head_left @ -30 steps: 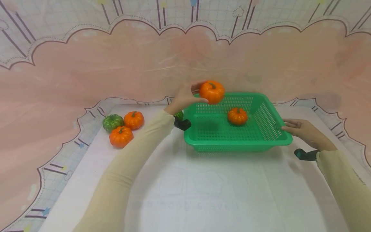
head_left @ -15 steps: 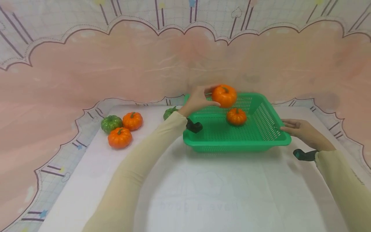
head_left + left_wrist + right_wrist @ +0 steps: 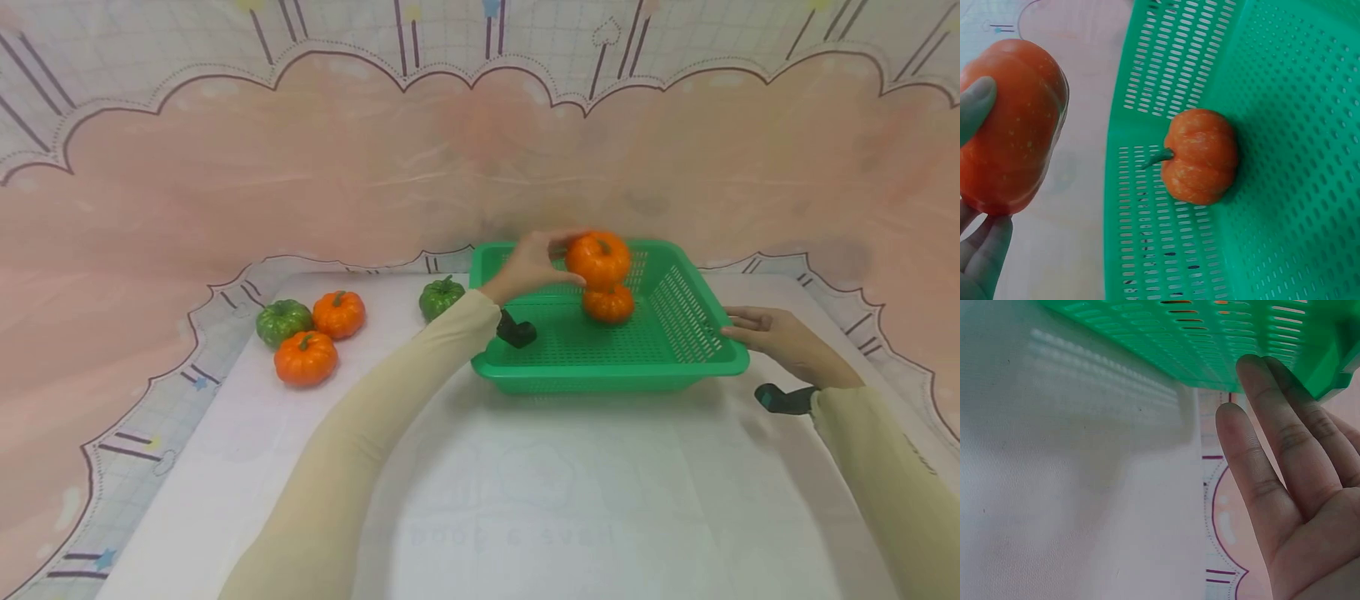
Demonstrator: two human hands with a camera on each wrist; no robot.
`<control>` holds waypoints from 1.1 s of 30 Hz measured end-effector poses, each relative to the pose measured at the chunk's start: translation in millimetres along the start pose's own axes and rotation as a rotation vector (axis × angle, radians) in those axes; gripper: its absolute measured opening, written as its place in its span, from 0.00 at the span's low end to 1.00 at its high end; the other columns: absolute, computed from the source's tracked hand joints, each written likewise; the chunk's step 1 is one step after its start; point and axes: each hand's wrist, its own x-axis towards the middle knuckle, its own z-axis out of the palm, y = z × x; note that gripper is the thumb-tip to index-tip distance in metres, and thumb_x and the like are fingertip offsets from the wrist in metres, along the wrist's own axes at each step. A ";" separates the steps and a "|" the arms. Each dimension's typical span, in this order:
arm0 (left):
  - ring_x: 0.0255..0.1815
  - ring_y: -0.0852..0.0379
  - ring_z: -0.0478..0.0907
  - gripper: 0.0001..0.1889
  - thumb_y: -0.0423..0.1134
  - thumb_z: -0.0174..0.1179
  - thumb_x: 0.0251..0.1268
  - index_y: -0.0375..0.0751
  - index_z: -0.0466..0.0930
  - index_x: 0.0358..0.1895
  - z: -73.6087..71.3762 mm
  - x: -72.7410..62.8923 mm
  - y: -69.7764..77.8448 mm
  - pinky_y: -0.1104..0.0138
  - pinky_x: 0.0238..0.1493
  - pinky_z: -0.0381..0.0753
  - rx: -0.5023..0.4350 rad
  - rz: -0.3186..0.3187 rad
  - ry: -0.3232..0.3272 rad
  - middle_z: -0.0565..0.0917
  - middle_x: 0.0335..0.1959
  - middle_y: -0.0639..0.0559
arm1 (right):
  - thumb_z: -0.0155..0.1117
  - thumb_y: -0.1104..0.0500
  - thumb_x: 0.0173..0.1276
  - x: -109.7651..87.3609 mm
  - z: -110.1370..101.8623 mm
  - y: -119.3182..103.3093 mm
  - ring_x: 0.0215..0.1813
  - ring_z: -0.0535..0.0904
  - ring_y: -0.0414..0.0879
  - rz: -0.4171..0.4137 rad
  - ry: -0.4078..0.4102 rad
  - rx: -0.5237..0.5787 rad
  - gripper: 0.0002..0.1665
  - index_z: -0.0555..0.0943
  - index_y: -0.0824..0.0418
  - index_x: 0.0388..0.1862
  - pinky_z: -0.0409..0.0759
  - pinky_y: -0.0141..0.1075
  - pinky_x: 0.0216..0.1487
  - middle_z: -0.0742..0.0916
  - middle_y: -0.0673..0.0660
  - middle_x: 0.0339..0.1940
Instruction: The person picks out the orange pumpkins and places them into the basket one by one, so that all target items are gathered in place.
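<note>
While my left hand point(image 3: 528, 267) grips the upper pumpkin point(image 3: 598, 261) and my straight-fingered right hand point(image 3: 789, 343) touches the basket point(image 3: 615, 370), a slip could jolt the pumpkin inside point(image 3: 609, 307)

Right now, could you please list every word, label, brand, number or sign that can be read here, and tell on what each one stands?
"have a good": faint, on the white table cover, running right to left in the head view; anything beyond is too faint to read.
Right sleeve: marks too small to tell whether they are letters.
Green basket, held orange pumpkin: no readable text.
</note>
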 end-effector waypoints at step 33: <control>0.63 0.56 0.73 0.35 0.34 0.71 0.49 0.42 0.70 0.64 43.3 23.0 -22.0 0.75 0.58 0.75 0.074 -0.105 -0.201 0.74 0.64 0.50 | 0.51 0.47 0.72 -4.0 -0.1 -3.0 0.65 0.73 0.47 -0.016 0.005 0.027 0.41 0.53 0.70 0.72 0.63 0.61 0.66 0.70 0.65 0.69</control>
